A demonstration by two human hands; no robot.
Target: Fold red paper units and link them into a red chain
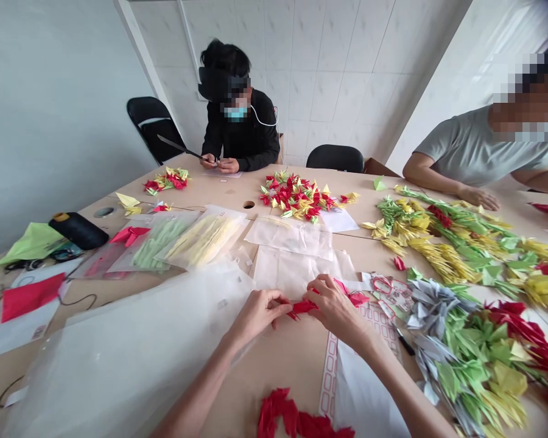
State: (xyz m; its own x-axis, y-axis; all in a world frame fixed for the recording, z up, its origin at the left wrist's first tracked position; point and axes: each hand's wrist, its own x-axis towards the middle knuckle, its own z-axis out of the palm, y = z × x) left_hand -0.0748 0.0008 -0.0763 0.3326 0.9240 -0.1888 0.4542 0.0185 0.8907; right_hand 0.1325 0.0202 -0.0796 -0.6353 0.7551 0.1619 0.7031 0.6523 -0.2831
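Observation:
My left hand [258,312] and my right hand [335,308] meet over the table near its front middle. Both pinch a small red folded paper piece [302,307] between their fingertips. More red paper pieces [296,420] lie at the near edge below my arms. A sheet of red-bordered labels [330,374] lies under my right forearm. Clear plastic bags [296,267] lie just beyond my hands.
Piles of folded paper in green, yellow, grey and red [475,347] crowd the right side. A mixed pile [301,198] sits mid-table. Bagged paper [201,240], a black thread spool [78,230] and red sheet [30,296] lie left. Two other people sit opposite and right.

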